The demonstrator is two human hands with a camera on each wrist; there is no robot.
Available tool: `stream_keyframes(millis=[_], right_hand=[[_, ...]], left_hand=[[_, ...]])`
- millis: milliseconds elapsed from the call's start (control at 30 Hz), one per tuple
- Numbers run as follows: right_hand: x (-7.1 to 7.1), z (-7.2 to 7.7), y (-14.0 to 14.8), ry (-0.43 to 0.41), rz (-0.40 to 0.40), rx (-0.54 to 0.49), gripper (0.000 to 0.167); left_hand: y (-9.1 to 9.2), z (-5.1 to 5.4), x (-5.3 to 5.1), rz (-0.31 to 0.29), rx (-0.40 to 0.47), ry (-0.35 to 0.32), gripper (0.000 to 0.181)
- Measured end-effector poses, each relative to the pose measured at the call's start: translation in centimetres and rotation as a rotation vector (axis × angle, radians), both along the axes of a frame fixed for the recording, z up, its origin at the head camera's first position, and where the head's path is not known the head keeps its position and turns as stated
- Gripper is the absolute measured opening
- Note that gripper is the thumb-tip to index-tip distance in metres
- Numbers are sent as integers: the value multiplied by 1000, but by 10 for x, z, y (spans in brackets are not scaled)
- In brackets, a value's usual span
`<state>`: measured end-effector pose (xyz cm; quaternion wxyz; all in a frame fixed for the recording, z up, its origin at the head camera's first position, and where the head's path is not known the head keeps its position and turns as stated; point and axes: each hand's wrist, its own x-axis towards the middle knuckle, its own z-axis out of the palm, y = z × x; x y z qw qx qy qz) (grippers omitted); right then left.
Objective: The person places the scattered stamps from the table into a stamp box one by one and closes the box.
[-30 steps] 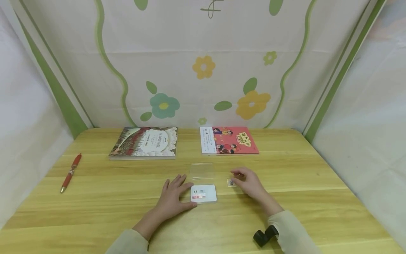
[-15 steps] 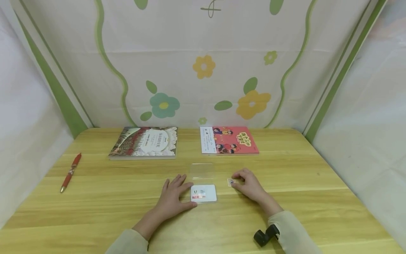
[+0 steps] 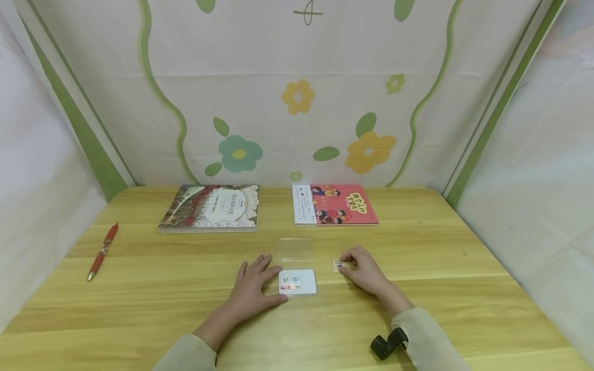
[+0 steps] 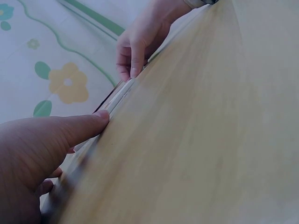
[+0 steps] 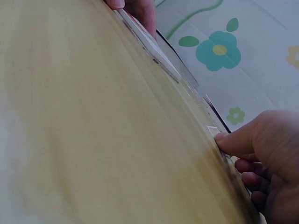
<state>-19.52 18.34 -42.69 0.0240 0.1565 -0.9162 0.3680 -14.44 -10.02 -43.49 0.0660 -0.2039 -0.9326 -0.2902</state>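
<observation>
A clear plastic case point(image 3: 308, 282) with white cards in it lies on the table, a label with a red strip at its left end. My left hand point(image 3: 252, 288) holds it at the left, thumb at the near edge and forefinger at the far corner. Its hinged-looking transparent lid point(image 3: 295, 249) lies flat behind. To the right, my right hand point(image 3: 366, 270) pinches a small square card point(image 3: 336, 265) with a dark round mark, flat on the wood. Thumb and forefinger cover its right part. In the right wrist view only a pale corner of that card point(image 5: 212, 129) shows by the thumb.
Two books lie at the back, a brown-and-white one point(image 3: 223, 206) on the left and a red one point(image 3: 345, 205) on the right. An orange-red pen point(image 3: 103, 252) is far left. Fabric walls point(image 3: 297, 129) enclose the wooden table point(image 3: 185, 268). A black device point(image 3: 389, 344) sits at my right wrist.
My right thumb and forefinger have closed together at the small card, with the hand shifting slightly. My left hand and the case stay where they were.
</observation>
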Motion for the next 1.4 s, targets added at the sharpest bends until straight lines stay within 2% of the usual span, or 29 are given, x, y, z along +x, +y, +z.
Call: stream_keyframes(millis=[200,500,833,1000,1100,1200,1300,1400], right_hand=[[1,0,-2,3,-7,-38,13],[3,1,-6,-72,-49,-136,18],[1,-1,-6,-11,-18,-162,32],[2,-2,-9,-27,-57,-186,15],[3,-1,-13,-44,-74,-217,11],[4,3,-20,-86,-45,-247,13],[7,9,-27,-129,28,-273,18],[12,17,-37,-120,80,-281,17]], left_hand=[[-1,-1,0,0,-1,-6,66],[0,0,0,-1,-3,-10,66],[0,1,1,0,-10,-10,65],[0,2,1,-1,-11,-17,65],[0,2,2,-1,-13,-15,65],[0,1,1,-2,-14,-16,66],[0,0,1,-2,-15,-14,66],[0,1,1,0,-15,-9,65]])
